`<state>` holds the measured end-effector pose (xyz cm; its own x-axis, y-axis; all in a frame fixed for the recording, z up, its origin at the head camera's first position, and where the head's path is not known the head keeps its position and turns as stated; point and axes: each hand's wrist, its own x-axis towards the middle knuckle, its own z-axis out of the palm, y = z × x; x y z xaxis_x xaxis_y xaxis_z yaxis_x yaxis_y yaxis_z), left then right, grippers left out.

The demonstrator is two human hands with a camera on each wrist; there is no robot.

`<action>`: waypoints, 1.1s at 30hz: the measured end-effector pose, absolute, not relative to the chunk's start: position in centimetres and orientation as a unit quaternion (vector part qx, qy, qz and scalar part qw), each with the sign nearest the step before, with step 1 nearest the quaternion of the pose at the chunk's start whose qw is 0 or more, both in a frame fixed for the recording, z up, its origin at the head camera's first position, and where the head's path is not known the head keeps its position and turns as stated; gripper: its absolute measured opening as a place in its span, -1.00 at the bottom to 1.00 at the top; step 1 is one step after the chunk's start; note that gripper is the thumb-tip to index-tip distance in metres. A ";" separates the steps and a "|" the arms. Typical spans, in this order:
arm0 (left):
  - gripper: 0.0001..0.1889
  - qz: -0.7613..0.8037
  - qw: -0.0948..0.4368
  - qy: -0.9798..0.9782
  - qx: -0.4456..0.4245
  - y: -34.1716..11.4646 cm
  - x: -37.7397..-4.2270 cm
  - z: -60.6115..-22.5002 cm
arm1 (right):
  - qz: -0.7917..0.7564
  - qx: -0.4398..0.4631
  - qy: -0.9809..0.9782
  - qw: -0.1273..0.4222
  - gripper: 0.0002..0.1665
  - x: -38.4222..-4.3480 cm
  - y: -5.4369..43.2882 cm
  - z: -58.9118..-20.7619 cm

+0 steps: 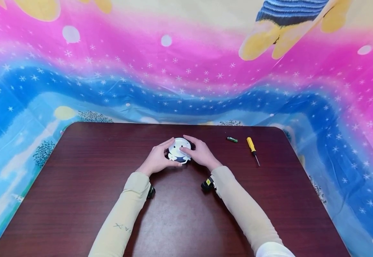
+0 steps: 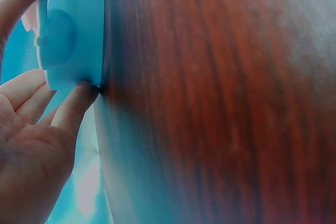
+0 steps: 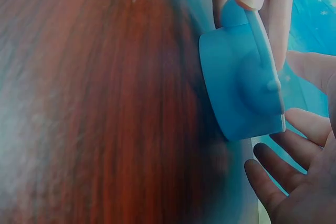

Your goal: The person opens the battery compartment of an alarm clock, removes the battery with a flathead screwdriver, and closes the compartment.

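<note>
A round white case (image 1: 179, 146) with small dark holes on its upper face lies on the table between both hands. In the wrist views its side looks light blue (image 2: 79, 40), with rounded bumps and a thin raised bar (image 3: 260, 35) along the edge. My left hand (image 1: 157, 157) grips it from the left, fingers around the far side and thumb on the bump at the near edge. From the right, my right hand (image 1: 201, 151) reaches over it, thumb tip on the white face; its other fingers (image 3: 273, 169) extend loosely beside the case.
On the brown wooden table (image 1: 93, 178), to the right of the hands, lie a small green battery (image 1: 232, 139) and a screwdriver (image 1: 252, 147) with a yellow handle. A colourful printed cloth (image 1: 173, 78) hangs behind and around the table.
</note>
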<state>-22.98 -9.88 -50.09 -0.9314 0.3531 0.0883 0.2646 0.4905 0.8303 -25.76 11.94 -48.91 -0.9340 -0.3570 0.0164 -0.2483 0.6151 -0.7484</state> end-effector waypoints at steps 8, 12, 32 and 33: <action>0.13 0.464 0.044 0.866 0.184 -9.9 -23.0 -50.1 | -0.384 -0.220 0.895 0.060 -0.19 -25.0 12.7 -48.9; 0.13 0.466 0.046 0.865 0.182 -9.9 -23.0 -50.1 | -0.358 -0.240 0.901 0.054 -0.17 -24.5 12.9 -49.0; 0.16 0.450 0.053 0.872 0.184 -9.9 -22.9 -50.0 | -0.314 -0.288 0.902 0.074 -0.07 -23.6 13.4 -49.3; 0.17 0.449 0.052 0.872 0.186 -9.9 -22.8 -50.0 | -0.315 -0.287 0.901 0.077 -0.07 -23.6 13.4 -49.3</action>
<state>-22.83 -9.94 -50.01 -0.9251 0.3719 0.0765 0.2782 0.5269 0.8031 -23.59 13.40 -49.30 -0.8235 -0.5656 0.0429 -0.4690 0.6365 -0.6123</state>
